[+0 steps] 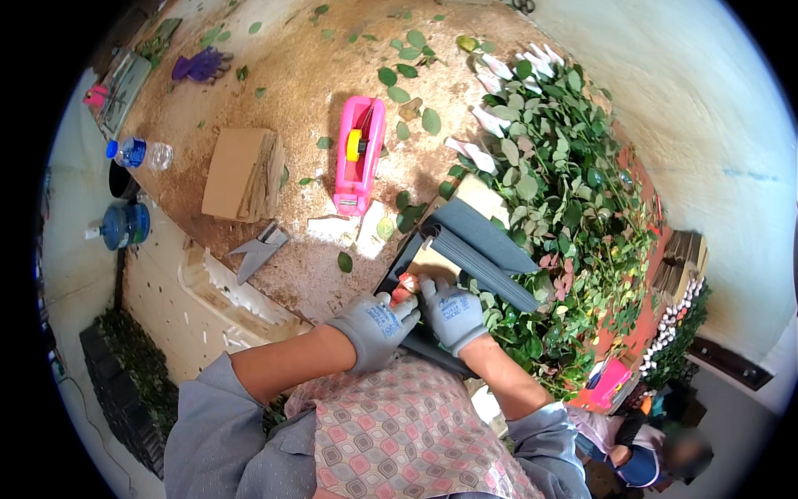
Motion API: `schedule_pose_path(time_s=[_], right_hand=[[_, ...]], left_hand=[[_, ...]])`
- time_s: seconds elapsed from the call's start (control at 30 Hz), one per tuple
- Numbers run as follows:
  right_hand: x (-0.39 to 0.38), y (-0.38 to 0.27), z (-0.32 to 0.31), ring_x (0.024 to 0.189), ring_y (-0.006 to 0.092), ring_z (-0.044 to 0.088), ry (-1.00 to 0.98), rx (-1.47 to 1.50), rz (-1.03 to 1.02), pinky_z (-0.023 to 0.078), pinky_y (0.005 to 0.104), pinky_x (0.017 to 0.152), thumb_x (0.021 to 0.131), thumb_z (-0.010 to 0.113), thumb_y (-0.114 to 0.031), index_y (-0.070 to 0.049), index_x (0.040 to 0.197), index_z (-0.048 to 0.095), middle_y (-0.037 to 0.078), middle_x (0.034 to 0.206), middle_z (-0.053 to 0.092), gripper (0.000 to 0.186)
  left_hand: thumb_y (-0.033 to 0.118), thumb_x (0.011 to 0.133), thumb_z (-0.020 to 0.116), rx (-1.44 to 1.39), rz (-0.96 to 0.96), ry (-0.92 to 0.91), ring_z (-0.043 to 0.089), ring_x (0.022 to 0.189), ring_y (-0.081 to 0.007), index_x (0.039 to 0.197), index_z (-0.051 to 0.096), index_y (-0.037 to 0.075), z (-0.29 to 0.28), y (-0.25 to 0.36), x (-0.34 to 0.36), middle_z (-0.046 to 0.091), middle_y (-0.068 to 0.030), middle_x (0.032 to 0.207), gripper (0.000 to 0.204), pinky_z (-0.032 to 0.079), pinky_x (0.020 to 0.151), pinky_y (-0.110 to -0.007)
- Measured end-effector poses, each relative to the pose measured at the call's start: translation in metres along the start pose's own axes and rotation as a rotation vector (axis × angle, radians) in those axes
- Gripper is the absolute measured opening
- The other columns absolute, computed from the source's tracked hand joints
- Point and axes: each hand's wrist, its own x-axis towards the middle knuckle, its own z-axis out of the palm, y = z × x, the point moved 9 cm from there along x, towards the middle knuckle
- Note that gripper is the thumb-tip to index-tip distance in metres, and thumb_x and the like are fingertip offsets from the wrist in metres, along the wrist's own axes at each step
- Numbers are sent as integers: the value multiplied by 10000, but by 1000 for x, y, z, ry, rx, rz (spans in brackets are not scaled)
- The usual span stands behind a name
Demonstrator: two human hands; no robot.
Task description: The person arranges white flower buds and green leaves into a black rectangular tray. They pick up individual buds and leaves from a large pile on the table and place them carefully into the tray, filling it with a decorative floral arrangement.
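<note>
Both my hands wear grey gloves and meet over a dark stand (394,279) close to my body. Reddish flower heads, apparently roses (405,289), lie between them, partly covered by my fingers. My left hand (374,330) is closed around the near-left side of these flowers. Bent fingers of my right hand (454,316) press in from the other side, next to a tan cardboard sheet (434,264); their tips are hidden. Dark grey corrugated sheets (482,241) lie just beyond, to the right, one of them rolled at its edge.
Leafy stems (549,183) with white-wrapped ends pile up on the right. A pink tape dispenser (360,154), stacked cardboard (239,175), a metal scraper-like tool (260,251), a plastic bottle (140,155) and purple gloves (202,65) occupy the table. Another person (632,445) is at lower right.
</note>
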Motion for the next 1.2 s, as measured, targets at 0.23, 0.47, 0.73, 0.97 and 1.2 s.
schedule_pose_path(time_s=[0.23,0.47,0.73,0.97,1.2], right_hand=[[2,2,4,705,253,711,-106,32,56,571,379,578,932,537,-166,-94,1290,558,113,909,651,366],[1,9,9,776,347,705,-145,248,138,564,456,614,909,596,-185,-118,1293,558,166,1004,659,392],[-4,10,-9,852,386,691,-99,388,120,568,483,664,993,470,-168,-88,1222,528,215,1052,632,249],[2,93,-188,788,264,663,480,133,34,526,398,633,888,641,-212,-30,1326,543,103,938,626,484],[55,415,-164,1003,369,700,512,64,786,574,470,815,948,561,-162,-75,1180,623,181,1106,697,255]], left_hand=[[391,907,630,-22,-51,4,613,1048,-289,1417,551,80,3,-3,4,506,-130,1496,603,487,844,-438],[310,909,583,72,-22,149,606,900,-303,1370,582,28,-6,-4,10,530,-166,1454,541,481,739,-434],[244,864,577,-92,-49,8,636,845,-340,1384,573,11,-13,-6,15,462,-213,1518,570,521,745,-479],[348,803,697,-35,-141,-177,681,1024,-374,1441,501,109,-16,-5,23,419,-145,1557,709,549,853,-516],[208,818,691,-50,-118,-235,705,930,-396,1604,291,101,-5,-7,20,164,-81,1709,888,572,728,-521]])
